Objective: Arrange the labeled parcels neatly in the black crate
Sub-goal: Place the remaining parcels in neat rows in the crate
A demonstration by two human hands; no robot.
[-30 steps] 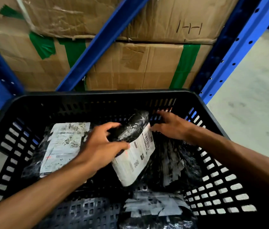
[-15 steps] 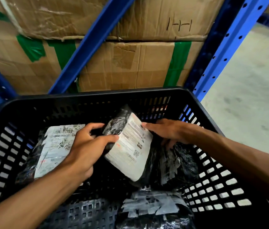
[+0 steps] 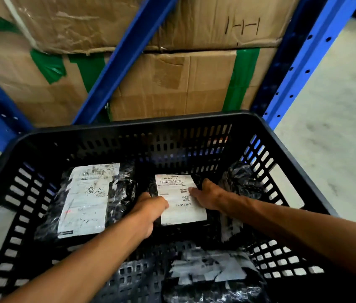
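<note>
Left of the grip, the large labeled parcel (image 3: 85, 200) lies flat in the black crate (image 3: 129, 127), unmoved. The left hand (image 3: 151, 209) clenches the small parcel (image 3: 180, 199) at its left edge; the right hand (image 3: 207, 196) presses its right edge. That parcel, tilted up half a second ago, now lies flat, label up, mid-crate. Right of the grip sits a crumpled black parcel (image 3: 241, 182).
</note>
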